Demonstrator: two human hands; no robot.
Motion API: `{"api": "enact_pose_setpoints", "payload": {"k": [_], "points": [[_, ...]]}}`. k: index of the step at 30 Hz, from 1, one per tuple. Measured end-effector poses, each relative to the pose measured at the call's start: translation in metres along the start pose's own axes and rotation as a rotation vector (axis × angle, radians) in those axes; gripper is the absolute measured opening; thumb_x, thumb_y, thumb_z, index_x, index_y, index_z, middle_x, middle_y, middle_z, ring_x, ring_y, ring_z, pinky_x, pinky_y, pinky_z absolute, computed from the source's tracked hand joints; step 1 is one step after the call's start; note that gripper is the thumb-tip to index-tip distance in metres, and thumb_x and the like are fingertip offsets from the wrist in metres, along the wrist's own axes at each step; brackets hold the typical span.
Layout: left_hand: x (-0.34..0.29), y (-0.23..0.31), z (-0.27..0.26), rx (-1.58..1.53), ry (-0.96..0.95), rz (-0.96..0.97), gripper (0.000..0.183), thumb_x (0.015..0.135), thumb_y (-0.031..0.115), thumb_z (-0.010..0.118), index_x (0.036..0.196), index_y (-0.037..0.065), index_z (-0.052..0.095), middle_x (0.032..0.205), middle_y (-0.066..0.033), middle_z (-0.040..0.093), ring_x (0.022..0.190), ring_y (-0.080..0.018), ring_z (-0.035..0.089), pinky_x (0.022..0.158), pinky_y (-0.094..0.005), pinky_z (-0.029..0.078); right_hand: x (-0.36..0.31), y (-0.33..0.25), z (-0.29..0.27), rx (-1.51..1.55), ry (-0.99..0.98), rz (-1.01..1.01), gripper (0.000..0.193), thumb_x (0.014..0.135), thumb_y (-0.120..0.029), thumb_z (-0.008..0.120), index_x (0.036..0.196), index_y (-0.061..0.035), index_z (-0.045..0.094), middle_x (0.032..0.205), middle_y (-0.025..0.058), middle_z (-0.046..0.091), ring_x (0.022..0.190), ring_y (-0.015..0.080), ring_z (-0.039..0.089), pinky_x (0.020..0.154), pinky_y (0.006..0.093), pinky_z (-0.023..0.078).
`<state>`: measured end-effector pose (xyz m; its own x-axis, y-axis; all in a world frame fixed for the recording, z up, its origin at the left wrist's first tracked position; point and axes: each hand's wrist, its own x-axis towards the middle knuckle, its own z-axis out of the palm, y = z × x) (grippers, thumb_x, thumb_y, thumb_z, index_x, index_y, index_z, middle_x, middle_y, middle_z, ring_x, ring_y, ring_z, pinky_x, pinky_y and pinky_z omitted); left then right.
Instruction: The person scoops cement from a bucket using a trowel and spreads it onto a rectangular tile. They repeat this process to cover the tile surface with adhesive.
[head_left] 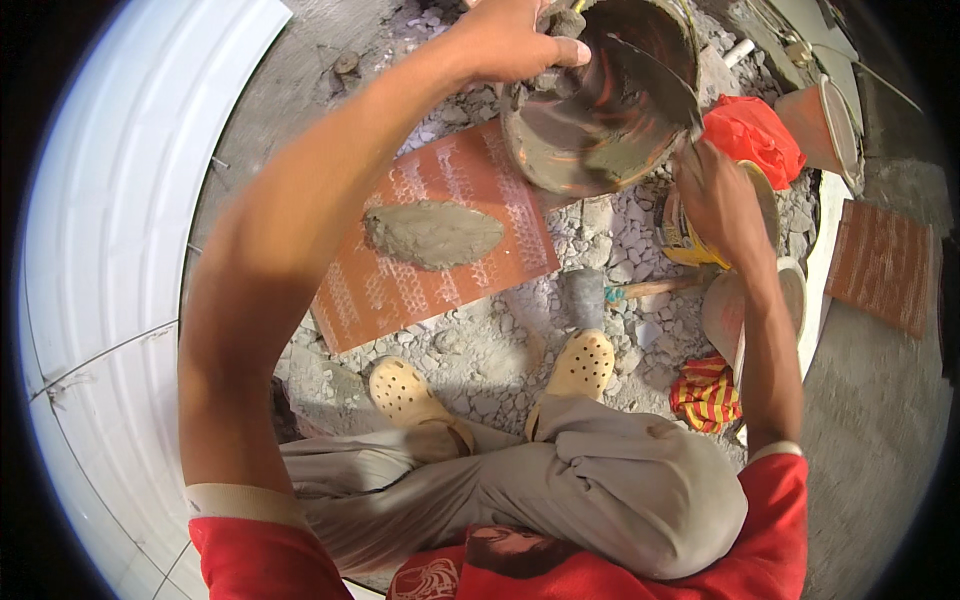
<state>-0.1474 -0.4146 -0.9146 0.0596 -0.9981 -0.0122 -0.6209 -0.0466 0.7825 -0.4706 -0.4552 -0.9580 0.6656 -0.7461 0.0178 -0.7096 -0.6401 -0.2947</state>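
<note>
At the top, my left hand (512, 42) is closed on the rim of a mortar-smeared bucket (590, 170), the thumb lying over its edge. The bucket tips toward me, showing wet grey mortar along its inner wall. My right hand (722, 200) is closed around a trowel (655, 75); its blade reaches into the bucket, while the fist hides the handle. Below my left forearm lies a reddish-brown tile (400, 300), ribbed side up with whitish streaks. An oblong mound of mortar (435, 235) sits on it.
Broken rubble (480, 370) surrounds my beige clogs (400, 390). A mallet (585, 298) lies before my foot. To the right are a yellow tub (685, 245), red plastic bag (750, 140), pale buckets (815, 125), striped cloth (705, 395) and another tile (880, 265). White panelling (110, 220) borders the left.
</note>
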Motion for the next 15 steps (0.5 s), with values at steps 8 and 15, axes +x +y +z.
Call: {"api": "enact_pose_setpoints", "payload": {"k": [8, 15], "points": [[0.007, 0.010, -0.004, 0.077, 0.033, 0.101, 0.055, 0.084, 0.027, 0.081, 0.125, -0.003, 0.061, 0.110, -0.0185, 0.071, 0.098, -0.0250, 0.068, 0.088, -0.0370, 0.054, 0.062, -0.022, 0.059, -0.275, -0.092, -0.140, 0.023, 0.088, -0.009, 0.059, 0.105, 0.0067, 0.065, 0.096, 0.0278, 0.069, 0.094, 0.0424, 0.071, 0.079, 0.0492, 0.060], [0.019, -0.001, -0.014, 0.228, 0.041, -0.010, 0.057, 0.083, 0.033, 0.082, 0.122, -0.002, 0.061, 0.113, -0.0158, 0.069, 0.101, -0.0241, 0.066, 0.089, -0.0361, 0.053, 0.042, -0.024, 0.031, -0.364, -0.313, -0.227, 0.022, 0.087, -0.005, 0.057, 0.105, 0.0060, 0.064, 0.109, 0.0245, 0.068, 0.085, 0.0384, 0.074, 0.071, 0.0457, 0.061]]}}
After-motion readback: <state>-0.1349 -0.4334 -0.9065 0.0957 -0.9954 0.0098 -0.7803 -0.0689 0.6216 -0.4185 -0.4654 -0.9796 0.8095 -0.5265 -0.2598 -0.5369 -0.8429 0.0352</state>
